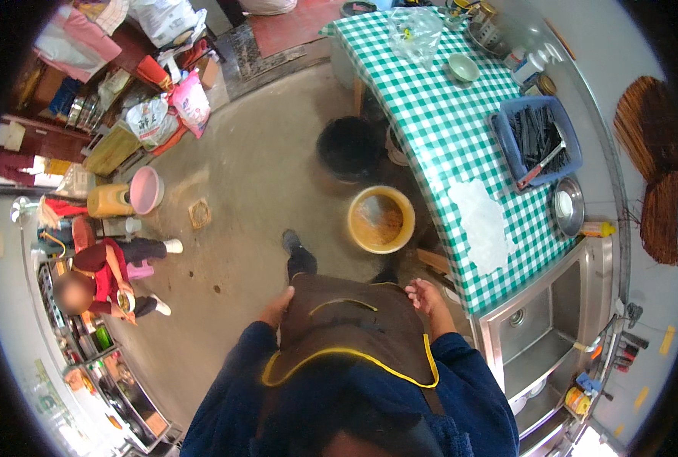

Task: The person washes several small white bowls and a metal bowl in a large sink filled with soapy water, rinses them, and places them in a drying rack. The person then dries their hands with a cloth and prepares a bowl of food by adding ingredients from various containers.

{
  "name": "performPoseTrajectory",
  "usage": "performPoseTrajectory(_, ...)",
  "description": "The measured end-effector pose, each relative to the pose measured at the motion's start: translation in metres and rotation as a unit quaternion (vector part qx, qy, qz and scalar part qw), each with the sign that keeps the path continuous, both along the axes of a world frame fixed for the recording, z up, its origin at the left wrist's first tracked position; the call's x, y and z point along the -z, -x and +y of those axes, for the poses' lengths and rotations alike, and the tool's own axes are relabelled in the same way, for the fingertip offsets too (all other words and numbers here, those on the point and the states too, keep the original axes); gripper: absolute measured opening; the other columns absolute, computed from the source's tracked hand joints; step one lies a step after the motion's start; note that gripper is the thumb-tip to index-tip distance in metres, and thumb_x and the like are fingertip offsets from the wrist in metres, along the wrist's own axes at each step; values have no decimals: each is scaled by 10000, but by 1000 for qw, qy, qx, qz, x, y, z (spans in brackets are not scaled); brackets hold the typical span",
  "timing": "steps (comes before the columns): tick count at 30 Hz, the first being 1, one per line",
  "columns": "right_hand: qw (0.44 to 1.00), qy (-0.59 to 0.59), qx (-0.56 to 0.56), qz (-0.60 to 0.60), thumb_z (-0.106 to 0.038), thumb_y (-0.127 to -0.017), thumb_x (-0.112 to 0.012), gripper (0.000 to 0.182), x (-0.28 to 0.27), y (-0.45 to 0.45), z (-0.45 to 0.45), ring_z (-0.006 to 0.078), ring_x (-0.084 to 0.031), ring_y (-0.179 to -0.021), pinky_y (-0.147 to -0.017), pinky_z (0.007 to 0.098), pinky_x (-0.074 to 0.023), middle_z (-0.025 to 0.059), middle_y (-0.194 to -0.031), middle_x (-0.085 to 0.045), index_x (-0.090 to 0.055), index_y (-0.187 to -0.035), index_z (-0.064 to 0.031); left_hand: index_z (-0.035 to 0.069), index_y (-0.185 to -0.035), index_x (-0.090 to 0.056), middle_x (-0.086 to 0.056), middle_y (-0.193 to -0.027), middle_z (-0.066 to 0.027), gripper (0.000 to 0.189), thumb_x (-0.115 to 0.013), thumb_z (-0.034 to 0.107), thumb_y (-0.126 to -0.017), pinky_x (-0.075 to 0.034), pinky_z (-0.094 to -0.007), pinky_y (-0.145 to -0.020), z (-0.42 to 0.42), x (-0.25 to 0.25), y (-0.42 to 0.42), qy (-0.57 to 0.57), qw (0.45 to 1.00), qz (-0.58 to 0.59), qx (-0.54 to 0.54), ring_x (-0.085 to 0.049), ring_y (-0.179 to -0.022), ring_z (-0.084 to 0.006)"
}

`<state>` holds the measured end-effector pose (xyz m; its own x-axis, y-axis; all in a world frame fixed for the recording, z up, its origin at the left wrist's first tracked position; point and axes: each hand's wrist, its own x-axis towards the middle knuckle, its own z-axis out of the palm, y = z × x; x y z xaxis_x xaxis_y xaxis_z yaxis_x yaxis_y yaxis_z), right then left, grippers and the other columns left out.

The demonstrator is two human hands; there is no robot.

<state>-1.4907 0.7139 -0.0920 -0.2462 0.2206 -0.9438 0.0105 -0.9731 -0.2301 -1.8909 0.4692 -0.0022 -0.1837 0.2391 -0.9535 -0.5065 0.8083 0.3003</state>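
My left hand (277, 308) is at the left side of a brown apron (350, 320) with yellow trim; its fingers are partly hidden, so its grip is unclear. My right hand (424, 296) hangs beside the apron's right edge, fingers loosely curled and apart, with nothing visible in it. Beyond it, on the floor, stands a yellow bucket (381, 251) with murky contents, next to a dark round tub (347, 148). To the right, a table with a green checked cloth (430, 148) bears a blue plastic basin (573, 125) of dark strips, a red-handled tool (538, 168) and a green bowl (463, 67).
A stainless steel sink (490, 343) adjoins the table at the right. At the left a person (102, 268) sits holding a bowl (126, 300). A pink basin (146, 190) and several bags stand by the left shelves. A floor drain (199, 213) lies ahead.
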Motion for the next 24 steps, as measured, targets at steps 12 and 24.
performPoseTrajectory(12, 760, -350, -459, -298, -338, -924, -541, 370, 103, 162, -88, 357, -649, -983, -829, 410, -501, 207, -1053, -688, -706, -1069, -41, -8, -1291, -574, -647, -1211, -159, 500, -530, 386, -986, -509, -391, -857, -1, 166, 296, -130, 907, 31, 399, -627, -1010, -303)
performPoseTrajectory(24, 962, -237, -57, -123, -365, -958, -568, 447, 57, 333, 31, 231, -601, -1115, -973, 355, -447, 101, -1166, -680, -648, -1224, -15, 5, -1137, -648, -687, -1029, -174, 351, -620, 267, -905, -501, -376, -860, 291, 174, 381, -256, 804, 297, 448, -646, -959, -267)
